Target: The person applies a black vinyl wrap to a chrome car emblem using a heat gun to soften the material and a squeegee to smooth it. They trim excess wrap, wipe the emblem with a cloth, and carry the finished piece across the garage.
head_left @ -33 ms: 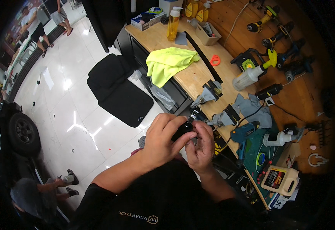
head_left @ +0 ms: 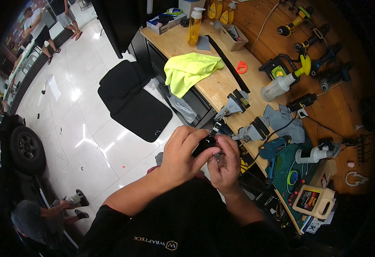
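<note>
**Holding a small black piece in close, beside the bench**

At far left, note a dark vehicle's wheel (head_left: 28, 150) and, below, a bent-over person (head_left: 39, 218), both well apart from the work. Farther right, see a black mat (head_left: 142, 105) flat on the pale tiled floor (head_left: 73, 141).

Next, find the left hand (head_left: 179, 150) bent around the small black piece (head_left: 203, 147), with fingers over the top and thumb below. For good control, probably best to support from underneath with that thumb and press lightly, since gripping harder would likely cover more of the glossy face.

Just above the fingertips, see a dark part with a pale end (head_left: 216, 127); cannot tell whether joined to the piece. At the piece's right edge, find the right hand (head_left: 225, 162), narrow, with fingers curled close; cannot tell whether pinching or merely touching. Use small fingertip movements there, brace one hand against the other, and tilt the piece enough to see the edge now hidden.

Farther right, beware of bumping the near grey clamp (head_left: 252, 131) on the wooden bench (head_left: 221, 88), or the blue power tool (head_left: 273, 150) beyond.
</note>
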The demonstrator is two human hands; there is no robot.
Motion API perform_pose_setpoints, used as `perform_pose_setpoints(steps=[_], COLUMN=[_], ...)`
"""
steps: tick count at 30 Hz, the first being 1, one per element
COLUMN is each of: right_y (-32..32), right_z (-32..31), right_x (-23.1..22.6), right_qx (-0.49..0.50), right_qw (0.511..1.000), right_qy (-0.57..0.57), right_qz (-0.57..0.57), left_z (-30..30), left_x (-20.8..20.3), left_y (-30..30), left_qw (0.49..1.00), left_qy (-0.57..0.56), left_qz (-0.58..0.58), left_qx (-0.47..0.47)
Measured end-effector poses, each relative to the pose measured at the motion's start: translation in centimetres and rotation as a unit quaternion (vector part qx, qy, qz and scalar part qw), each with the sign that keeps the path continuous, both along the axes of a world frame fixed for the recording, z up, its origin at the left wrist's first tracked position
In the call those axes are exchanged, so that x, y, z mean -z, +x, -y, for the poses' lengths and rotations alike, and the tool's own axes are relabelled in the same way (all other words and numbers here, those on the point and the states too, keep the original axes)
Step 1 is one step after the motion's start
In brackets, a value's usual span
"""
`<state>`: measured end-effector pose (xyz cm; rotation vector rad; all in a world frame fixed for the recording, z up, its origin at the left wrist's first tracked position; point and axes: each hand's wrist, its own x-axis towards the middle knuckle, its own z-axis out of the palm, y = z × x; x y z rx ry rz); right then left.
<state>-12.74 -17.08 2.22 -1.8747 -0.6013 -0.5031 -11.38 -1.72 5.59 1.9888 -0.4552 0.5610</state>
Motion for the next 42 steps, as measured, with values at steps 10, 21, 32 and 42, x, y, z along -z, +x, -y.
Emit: perform_pose_setpoints(steps=[10, 21, 32, 42], right_y=[-1.4, -0.5, -1.7, -1.2], right_z=[-0.3, -0.3, -0.7, 0.2], right_x=[1.7, 1.6, 0.8, -0.7], right_qx=[-0.155, -0.134, -0.122, -0.137], right_qw=[0.927, 0.938, 0.909, 0.97], right_qy=[0.168, 0.082, 0.197, 0.02], right_qz=[-0.298, -0.308, -0.346, -0.2], left_z=[-1.1, -1.2, -1.6, -1.8], left_x=[2.5, 4.7, 3.8, 3.3], left_y=[-2.0, -2.2, -2.1, -2.5], left_qw=[0.98, 0.962, 0.981, 0.989], left_qy=[-0.081, -0.115, -0.086, -0.08], left_qz=[-0.18, -0.245, -0.167, -0.102], left_qx=[0.015, 0.024, 0.042, 0.066])
